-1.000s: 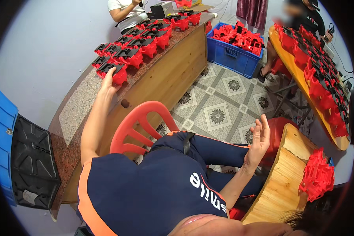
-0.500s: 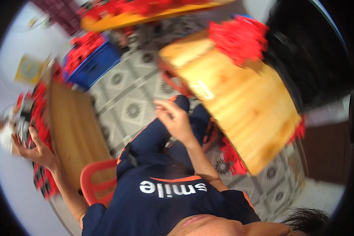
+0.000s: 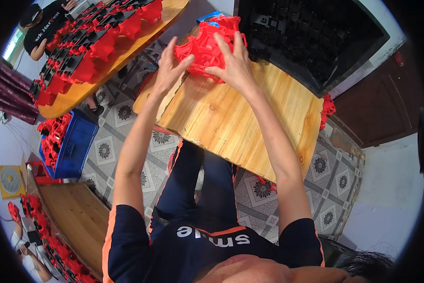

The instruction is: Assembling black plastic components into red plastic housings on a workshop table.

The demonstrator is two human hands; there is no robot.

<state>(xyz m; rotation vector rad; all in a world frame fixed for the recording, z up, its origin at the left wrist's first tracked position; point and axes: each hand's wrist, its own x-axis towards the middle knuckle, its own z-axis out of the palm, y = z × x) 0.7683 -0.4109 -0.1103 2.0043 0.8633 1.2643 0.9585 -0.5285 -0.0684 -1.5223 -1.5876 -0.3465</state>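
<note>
"Which step is this, left to right?"
"A two-handed reach for the red parts, I'd judge. The left hand is at their left side, its fingers apart and curved, not clenched."
"And the parts?"
"Bunched by the worktop's far edge, toward its far left corner, between both hands."
"The right hand?"
"At their right side, fingers fanned, thumb pointing left. Neither hand looks closed on anything; whether a fingertip touches, I cannot tell."
"Forearms?"
"Both stretched forward, the left by the worktop's left corner, the right across its near edge."
"What would gripping call for?"
"Fingers closing inward from both sides, probably without snagging neighbouring parts."
</note>
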